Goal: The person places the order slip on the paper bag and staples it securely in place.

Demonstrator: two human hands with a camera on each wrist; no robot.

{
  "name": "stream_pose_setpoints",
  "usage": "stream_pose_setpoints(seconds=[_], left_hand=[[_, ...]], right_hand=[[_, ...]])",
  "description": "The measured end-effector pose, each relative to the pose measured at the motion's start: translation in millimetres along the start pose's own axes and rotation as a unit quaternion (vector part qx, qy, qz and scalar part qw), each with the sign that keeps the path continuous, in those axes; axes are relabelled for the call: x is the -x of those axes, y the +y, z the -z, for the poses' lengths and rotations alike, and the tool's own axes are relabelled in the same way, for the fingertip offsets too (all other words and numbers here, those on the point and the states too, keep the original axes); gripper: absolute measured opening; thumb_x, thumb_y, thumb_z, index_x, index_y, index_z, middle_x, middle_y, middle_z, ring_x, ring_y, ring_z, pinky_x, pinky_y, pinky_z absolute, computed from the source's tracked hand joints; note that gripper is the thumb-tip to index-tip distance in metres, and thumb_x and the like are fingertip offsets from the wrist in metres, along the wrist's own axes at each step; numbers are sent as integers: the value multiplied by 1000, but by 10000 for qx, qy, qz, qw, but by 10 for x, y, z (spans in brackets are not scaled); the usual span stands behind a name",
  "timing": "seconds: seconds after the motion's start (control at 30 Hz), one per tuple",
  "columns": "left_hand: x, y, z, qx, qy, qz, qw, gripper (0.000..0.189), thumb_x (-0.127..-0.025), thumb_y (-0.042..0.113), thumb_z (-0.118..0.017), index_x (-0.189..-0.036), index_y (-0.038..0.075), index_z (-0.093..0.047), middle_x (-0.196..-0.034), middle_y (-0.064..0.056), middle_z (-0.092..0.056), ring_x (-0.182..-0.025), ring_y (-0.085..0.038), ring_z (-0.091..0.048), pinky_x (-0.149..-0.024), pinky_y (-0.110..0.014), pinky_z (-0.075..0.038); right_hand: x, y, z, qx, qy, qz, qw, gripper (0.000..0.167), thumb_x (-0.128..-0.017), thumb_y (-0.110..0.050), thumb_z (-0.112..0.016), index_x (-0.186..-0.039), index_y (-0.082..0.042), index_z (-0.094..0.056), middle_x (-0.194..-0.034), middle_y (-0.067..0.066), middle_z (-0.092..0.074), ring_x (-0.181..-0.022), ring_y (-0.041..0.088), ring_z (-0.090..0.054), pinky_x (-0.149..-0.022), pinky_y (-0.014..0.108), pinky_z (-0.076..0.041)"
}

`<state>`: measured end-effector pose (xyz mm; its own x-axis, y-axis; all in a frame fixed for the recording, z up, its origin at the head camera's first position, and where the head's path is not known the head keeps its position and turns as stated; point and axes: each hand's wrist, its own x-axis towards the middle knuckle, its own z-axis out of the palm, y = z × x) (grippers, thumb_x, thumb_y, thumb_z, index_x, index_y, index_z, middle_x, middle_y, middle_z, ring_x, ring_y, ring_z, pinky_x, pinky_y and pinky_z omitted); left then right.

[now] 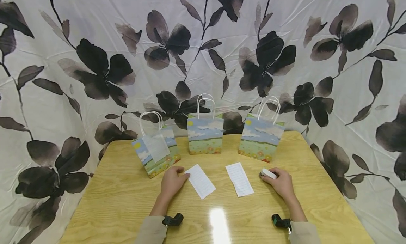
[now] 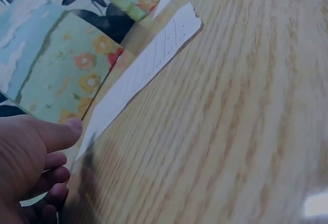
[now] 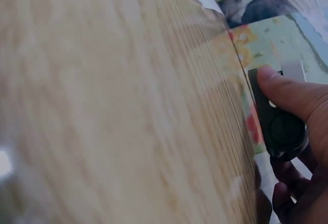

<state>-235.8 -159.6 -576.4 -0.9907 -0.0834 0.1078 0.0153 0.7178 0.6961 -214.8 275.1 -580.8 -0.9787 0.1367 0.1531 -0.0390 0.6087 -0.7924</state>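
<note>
My left hand (image 1: pixel 172 182) rests on the table with loosely bent fingers, its thumb by the left corner of a lined paper slip (image 1: pixel 200 182). In the left wrist view the thumb (image 2: pixel 64 134) lies at that slip's near end; whether it touches is hard to tell. With my right hand (image 1: pixel 282 184) I grip a small white-and-black stapler (image 3: pixel 279 126) between thumb and fingers, low over the table's right side. A second lined slip (image 1: pixel 239 180) lies flat between the hands, nearer the stapler.
Three landscape-print paper bags with white handles stand along the back: a left one (image 1: pixel 171 141) with a white slip (image 1: pixel 156 147) on its front, a middle one (image 1: pixel 205 134) and a right one (image 1: pixel 261 136). Behind the wooden table (image 1: pixel 222 210) hangs a floral cloth (image 1: pixel 219 36).
</note>
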Motion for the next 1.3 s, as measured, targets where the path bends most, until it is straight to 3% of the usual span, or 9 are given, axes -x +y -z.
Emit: stream_pose_setpoints(seconds=[0.23, 0.53, 0.73, 0.83, 1.03, 1.3], left_hand=[[-30, 12, -30, -148, 52, 107, 9998, 38, -78, 31, -82, -106, 6, -76, -100, -8, -71, -92, -28, -66, -72, -46, -53], [-66, 48, -22, -187, 1, 45, 9998, 24, -80, 25, -81, -99, 10, -78, -90, -2, -72, -79, -22, -66, -63, -40, -52], [-39, 63, 21, -275, 27, 62, 9996, 27, -80, 23, -81, -102, 8, -77, -87, -2, -70, -78, -20, -65, -63, -39, -51], [-26, 52, 43, -342, 50, 107, 9993, 27, -80, 24, -81, -101, 7, -77, -85, -1, -69, -78, -20, -64, -63, -40, -51], [-35, 55, 34, -309, 4, 59, 9995, 21, -80, 22, -81, -96, 9, -78, -84, -1, -70, -76, -19, -64, -63, -39, -51], [-67, 61, 1, -122, -70, 114, 9998, 11, -82, 21, -80, -88, 12, -79, -78, 2, -70, -69, -16, -64, -59, -36, -51]], right_hand=[[77, 52, -26, 46, -284, -166, 9994, 39, -77, -24, -85, -105, -1, -70, -102, 15, -69, -92, 30, -63, -76, 42, -51], [65, 14, 8, 86, -426, -220, 9988, 49, -77, -31, -84, -114, -3, -66, -107, 14, -66, -94, 29, -61, -79, 44, -49], [96, -122, 36, -127, -285, -330, 9990, 57, -79, -38, -82, -119, -2, -63, -124, 22, -58, -114, 38, -52, -88, 50, -45], [106, -211, 32, -239, -146, -206, 9994, 56, -80, -39, -81, -118, -1, -64, -129, 23, -55, -122, 41, -46, -95, 56, -39], [63, -433, 29, -534, 162, 311, 9980, 47, -81, -39, -79, -113, -6, -67, -124, 14, -59, -118, 36, -48, -94, 57, -38], [-14, -756, -146, -810, -53, 501, 9954, 34, -84, -32, -78, -107, -9, -69, -113, 10, -64, -109, 32, -54, -87, 48, -44]])
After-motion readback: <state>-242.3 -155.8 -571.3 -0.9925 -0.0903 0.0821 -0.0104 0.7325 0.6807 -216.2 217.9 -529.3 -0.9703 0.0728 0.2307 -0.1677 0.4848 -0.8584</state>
